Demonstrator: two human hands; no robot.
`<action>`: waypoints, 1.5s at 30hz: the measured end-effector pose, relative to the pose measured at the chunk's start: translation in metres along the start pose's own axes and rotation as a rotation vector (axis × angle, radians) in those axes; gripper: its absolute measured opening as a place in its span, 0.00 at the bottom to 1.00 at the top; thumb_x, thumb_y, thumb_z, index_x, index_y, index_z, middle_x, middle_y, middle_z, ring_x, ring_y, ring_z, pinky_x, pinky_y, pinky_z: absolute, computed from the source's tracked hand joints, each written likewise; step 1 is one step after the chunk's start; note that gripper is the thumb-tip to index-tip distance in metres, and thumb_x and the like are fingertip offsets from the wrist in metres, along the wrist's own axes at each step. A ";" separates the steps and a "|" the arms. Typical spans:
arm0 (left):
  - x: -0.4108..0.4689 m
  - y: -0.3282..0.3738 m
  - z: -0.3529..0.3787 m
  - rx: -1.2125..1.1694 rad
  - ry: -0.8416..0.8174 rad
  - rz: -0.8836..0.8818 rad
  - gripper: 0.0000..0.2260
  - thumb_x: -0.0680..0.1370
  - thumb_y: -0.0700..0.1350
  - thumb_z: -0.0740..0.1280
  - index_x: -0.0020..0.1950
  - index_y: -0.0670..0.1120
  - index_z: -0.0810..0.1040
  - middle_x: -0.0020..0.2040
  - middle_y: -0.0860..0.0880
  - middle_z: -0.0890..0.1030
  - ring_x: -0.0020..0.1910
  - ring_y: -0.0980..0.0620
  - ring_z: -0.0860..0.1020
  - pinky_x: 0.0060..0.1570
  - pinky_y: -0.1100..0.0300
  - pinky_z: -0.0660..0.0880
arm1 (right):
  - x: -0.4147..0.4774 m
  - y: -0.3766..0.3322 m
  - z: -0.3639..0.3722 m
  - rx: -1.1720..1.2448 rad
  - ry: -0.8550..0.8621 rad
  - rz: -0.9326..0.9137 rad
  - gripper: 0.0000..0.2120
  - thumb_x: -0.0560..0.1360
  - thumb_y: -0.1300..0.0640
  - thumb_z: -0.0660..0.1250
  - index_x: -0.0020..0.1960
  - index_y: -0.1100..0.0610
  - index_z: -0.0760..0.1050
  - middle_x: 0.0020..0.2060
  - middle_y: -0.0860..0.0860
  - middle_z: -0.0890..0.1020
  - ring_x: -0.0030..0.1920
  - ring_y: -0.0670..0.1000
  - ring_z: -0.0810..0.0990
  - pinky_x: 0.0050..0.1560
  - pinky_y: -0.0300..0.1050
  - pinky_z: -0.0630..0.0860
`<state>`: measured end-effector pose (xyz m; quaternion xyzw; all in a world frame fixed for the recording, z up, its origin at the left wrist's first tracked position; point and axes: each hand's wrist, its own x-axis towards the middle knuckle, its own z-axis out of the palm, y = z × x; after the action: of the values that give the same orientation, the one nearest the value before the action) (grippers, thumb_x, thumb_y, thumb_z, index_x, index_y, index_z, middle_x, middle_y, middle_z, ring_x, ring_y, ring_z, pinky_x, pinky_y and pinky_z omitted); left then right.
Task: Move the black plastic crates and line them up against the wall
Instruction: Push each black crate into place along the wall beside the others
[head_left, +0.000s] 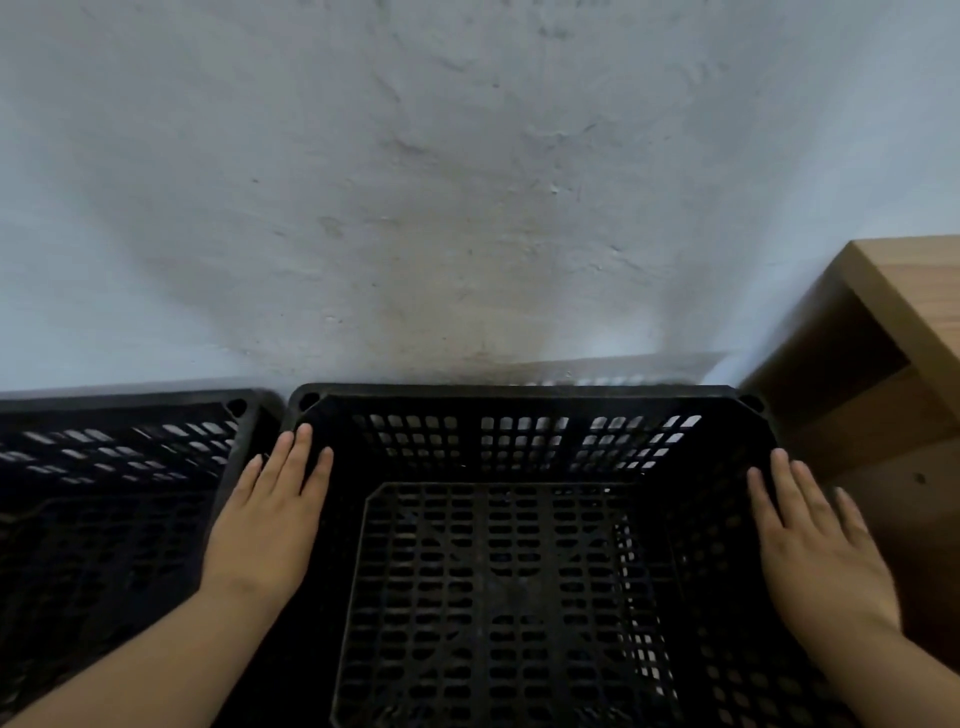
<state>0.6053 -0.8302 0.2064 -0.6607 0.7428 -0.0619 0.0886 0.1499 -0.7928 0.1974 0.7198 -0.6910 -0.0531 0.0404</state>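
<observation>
Pressing flat on both side rims, the left hand (265, 525) and right hand (821, 551) are lying open, fingers extended, gripping nothing, on the centre crate (519, 571), whose far rim is sitting at the wall (467, 208). A second crate (104, 493) is sitting just beside it on the left. One uneven shove risks skewing it or scraping the wooden unit (893, 364) on the right. Whether the rim is actually touching the wall is hard to judge; the near edges are cut off.
</observation>
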 end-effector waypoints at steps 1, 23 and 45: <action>0.000 0.000 0.000 0.009 0.015 0.013 0.33 0.70 0.35 0.65 0.73 0.45 0.57 0.75 0.42 0.50 0.73 0.50 0.48 0.73 0.52 0.48 | 0.000 0.001 0.000 0.001 -0.007 -0.016 0.28 0.69 0.62 0.47 0.67 0.67 0.66 0.76 0.52 0.39 0.76 0.48 0.36 0.73 0.46 0.35; -0.105 -0.003 -0.040 0.062 -0.045 0.069 0.38 0.66 0.35 0.69 0.74 0.46 0.58 0.75 0.41 0.54 0.73 0.46 0.47 0.67 0.57 0.26 | -0.102 -0.016 -0.084 -0.396 -0.260 0.091 0.25 0.79 0.59 0.39 0.69 0.63 0.29 0.65 0.57 0.26 0.75 0.56 0.34 0.74 0.51 0.38; -0.217 -0.026 -0.275 0.068 0.027 0.145 0.36 0.75 0.35 0.58 0.75 0.48 0.40 0.76 0.44 0.37 0.75 0.47 0.36 0.73 0.52 0.37 | -0.210 0.015 -0.346 -0.560 -0.168 0.119 0.26 0.79 0.56 0.38 0.77 0.59 0.44 0.77 0.54 0.42 0.77 0.53 0.42 0.76 0.50 0.45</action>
<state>0.5959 -0.6247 0.4913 -0.6008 0.7873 -0.0894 0.1054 0.1730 -0.5891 0.5470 0.6321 -0.6913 -0.2984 0.1832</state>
